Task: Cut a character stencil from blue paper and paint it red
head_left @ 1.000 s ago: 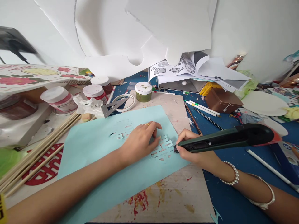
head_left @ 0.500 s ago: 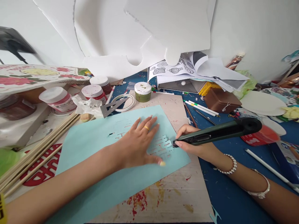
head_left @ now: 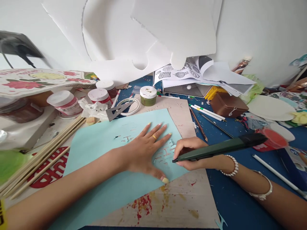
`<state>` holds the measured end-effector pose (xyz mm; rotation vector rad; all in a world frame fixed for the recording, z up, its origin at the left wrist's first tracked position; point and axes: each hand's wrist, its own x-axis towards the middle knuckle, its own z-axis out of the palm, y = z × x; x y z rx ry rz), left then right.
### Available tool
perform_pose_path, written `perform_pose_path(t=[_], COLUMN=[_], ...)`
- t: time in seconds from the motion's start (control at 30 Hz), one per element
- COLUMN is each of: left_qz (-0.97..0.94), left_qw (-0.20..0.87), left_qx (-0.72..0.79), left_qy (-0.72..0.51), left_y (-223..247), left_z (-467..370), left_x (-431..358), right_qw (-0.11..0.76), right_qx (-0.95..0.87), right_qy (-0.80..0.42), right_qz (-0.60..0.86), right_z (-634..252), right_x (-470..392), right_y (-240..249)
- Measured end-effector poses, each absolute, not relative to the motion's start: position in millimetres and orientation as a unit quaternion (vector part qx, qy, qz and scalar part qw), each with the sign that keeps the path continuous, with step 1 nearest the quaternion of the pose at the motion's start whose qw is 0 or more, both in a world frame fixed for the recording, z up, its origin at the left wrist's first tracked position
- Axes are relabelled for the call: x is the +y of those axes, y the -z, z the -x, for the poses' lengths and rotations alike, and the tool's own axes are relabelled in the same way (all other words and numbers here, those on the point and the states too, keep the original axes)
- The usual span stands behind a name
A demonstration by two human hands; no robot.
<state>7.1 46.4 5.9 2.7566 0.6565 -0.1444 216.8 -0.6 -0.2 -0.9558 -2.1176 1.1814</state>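
Pale blue paper point(head_left: 96, 140) with several small cut-out slits lies on a paint-stained board point(head_left: 177, 198). My left hand point(head_left: 146, 153) rests flat on the paper with its fingers spread, wearing a ring. Just right of it, my right hand point(head_left: 189, 153) is closed around a dark green utility knife point(head_left: 216, 148). The knife's front end is low over the slits near the paper's right edge; whether the blade touches the paper cannot be made out.
Paint jars point(head_left: 63, 103), a green jar point(head_left: 148, 95), a tape roll point(head_left: 131, 107) and a metal triangle point(head_left: 115, 111) stand or lie behind the paper. Wooden sticks point(head_left: 48, 153) lie left. Pens point(head_left: 208, 111), a brown box point(head_left: 227, 103) and a white stick point(head_left: 275, 174) are right.
My right hand and the knife have moved down and slightly left over the paper, the knife tilting differently. My left hand and the paper have shifted slightly in view.
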Motion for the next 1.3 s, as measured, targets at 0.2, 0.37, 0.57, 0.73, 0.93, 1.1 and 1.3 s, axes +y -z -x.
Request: perform_pose_path(t=[0.2,0.37,0.57,0.73,0.93,1.1,1.3], left_qz=[-0.959,-0.96,-0.96,-0.959,-0.96,-0.96,-0.96], left_qw=[0.158,0.16,0.165,0.167,0.165,0.166,0.158], left_qx=[0.231,0.228,0.225,0.227,0.226,0.223,0.228], left_qy=[0.049,0.039,0.027,0.037,0.03,0.029,0.039], left_y=[-6.9,-5.8,-4.4,-5.7,-5.4,-3.4,-4.5], left_z=[-7.5,-6.9,-7.1,-6.5,-6.7,-6.8,-6.2], left_x=[46.5,46.6,47.3,47.3,47.3,48.0,47.2], right_qw=[0.257,0.255,0.246,0.241,0.237,0.235,0.225], right_qx=[-0.795,-0.801,-0.799,-0.799,-0.798,-0.803,-0.803], right_qy=[-0.452,-0.453,-0.462,-0.463,-0.467,-0.463,-0.459], right_qz=[0.312,0.297,0.298,0.299,0.297,0.293,0.306], right_z=[-216.7,-216.5,-215.9,-215.2,-216.0,-217.0,-218.6], right_x=[5.3,4.8,4.9,5.2,6.3,7.9,9.3], right_y=[2.9,4.2,2.1,2.1,2.4,1.0,2.0])
